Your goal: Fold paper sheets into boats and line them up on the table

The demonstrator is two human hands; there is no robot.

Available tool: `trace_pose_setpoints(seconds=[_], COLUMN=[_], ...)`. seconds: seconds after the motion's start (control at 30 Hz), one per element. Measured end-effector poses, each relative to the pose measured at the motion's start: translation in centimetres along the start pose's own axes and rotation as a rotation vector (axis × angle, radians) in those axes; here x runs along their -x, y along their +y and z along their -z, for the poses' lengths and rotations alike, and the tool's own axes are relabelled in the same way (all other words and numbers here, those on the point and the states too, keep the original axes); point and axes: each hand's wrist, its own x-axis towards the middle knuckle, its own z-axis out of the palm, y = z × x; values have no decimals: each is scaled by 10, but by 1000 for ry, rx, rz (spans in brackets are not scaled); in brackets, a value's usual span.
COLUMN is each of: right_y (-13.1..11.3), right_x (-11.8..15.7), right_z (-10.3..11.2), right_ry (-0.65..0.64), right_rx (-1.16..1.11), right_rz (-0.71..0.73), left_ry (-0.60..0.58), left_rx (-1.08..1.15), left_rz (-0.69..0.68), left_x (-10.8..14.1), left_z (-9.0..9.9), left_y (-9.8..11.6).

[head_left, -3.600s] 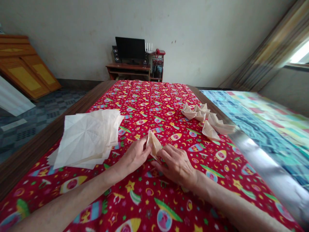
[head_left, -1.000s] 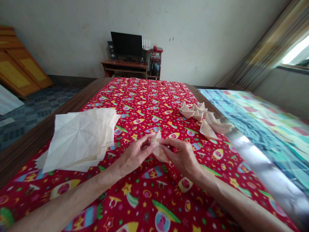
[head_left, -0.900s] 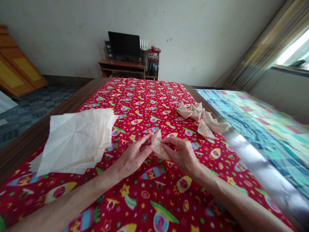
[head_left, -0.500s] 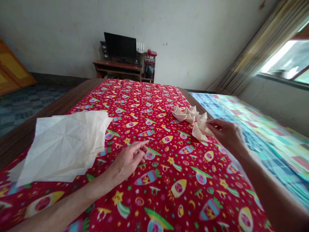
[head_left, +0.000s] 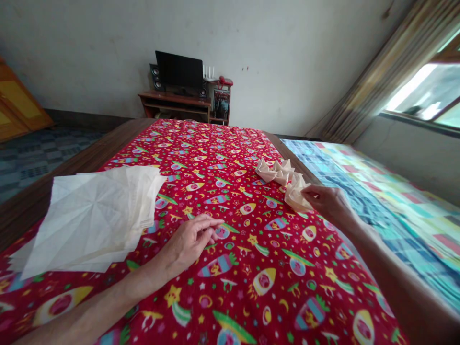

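Note:
Several cream folded paper pieces [head_left: 275, 171] stand together on the red patterned cloth, right of centre. A small red mark shows among them. My right hand [head_left: 327, 201] is at the nearest folded paper piece [head_left: 297, 191], with thumb and fingertips pinched on its right edge. Its other fingers are curled in. My left hand [head_left: 197, 235] lies palm down on the cloth, fingers loosely stretched and holding nothing. To its left is a stack of creased cream paper sheets [head_left: 95, 211], spread unevenly, the top one marked with fold lines radiating from its middle.
The red cloth [head_left: 215, 191] covers a surface with brown wooden edges [head_left: 77, 165]. A bed with a checked blue sheet [head_left: 359, 182] adjoins on the right. Beyond stand a brown desk [head_left: 176, 99] with a monitor [head_left: 178, 72] and a red telephone [head_left: 225, 82].
My right hand has shifted slightly left and down onto the nearest folded piece, which sits more upright and closer to the others. My left index finger has lowered a little.

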Motion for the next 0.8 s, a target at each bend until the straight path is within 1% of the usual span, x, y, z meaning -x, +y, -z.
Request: trace_pose_setpoints(seconds=[0.13, 0.43, 0.67, 0.8], right_y=[0, -6, -1, 4], right_x=[-1, 2, -3, -4], right_z=[-3, -9, -15, -22], right_ry=[-48, -159, -164, -115], right_rx=[30, 28, 95, 145], right_rz=[-6, -26, -3, 47], left_ry=[-3, -2, -21, -19], left_rx=[-8, 9, 7, 12], left_rz=[-24, -27, -28, -34], left_x=[0, 0, 0, 0], left_z=[0, -1, 0, -1], left_y=[-1, -2, -1, -1])
